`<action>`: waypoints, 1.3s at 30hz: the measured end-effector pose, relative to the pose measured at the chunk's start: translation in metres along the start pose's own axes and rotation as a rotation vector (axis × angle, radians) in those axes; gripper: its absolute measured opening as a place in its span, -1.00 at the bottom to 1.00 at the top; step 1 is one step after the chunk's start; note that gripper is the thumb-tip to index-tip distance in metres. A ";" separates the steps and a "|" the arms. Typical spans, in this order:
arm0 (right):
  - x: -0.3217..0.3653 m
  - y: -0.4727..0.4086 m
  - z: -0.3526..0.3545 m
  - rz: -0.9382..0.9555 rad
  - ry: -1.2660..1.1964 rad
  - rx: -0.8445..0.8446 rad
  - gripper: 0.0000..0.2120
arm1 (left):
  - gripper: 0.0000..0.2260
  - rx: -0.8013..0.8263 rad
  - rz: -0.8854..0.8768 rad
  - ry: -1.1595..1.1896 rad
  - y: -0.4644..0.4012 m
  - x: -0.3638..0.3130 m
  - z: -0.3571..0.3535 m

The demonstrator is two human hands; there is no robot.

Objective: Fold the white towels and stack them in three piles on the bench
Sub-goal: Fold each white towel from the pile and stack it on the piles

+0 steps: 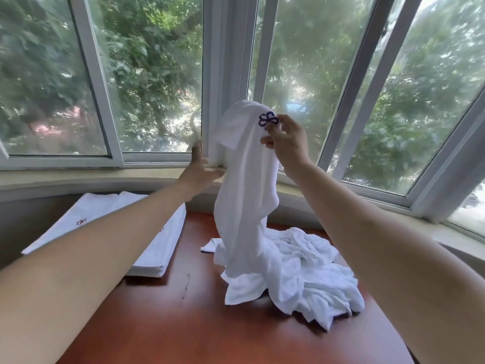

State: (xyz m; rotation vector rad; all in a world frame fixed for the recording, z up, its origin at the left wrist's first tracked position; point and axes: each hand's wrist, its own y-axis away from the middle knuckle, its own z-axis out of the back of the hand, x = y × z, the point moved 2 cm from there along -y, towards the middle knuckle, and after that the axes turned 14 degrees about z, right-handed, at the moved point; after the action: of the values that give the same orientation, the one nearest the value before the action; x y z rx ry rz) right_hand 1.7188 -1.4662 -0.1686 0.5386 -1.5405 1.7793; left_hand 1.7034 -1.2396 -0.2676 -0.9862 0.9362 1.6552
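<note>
A white towel (246,185) hangs lifted above a crumpled heap (309,274), with flat folded towels (157,245) lying left on the bench (183,324).

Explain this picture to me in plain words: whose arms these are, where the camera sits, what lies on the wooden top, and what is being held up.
There is no machine here. A person wears a camera on the head, so the one picture looks forward and down along their own two bare arms.

The right hand pinches a white towel near its purple emblem and lifts it; its lower end hangs to the heap of unfolded towels on the reddish wooden bench.

The left hand is open, fingers spread, reaching toward the hanging towel and holding nothing.

To the left lie folded towels, flat and stacked. Behind is a bay window with trees outside.
</note>
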 end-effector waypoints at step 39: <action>-0.247 0.162 -0.031 -1.038 -0.193 0.983 -0.54 | -0.48 -0.029 0.746 0.455 -0.002 0.105 -0.106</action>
State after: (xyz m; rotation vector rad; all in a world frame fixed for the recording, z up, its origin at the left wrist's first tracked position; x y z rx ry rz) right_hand 1.7665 -1.5011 -0.4600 1.6352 -0.1734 1.4800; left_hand 1.7020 -1.2999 -0.4048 -1.1356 1.7436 2.0820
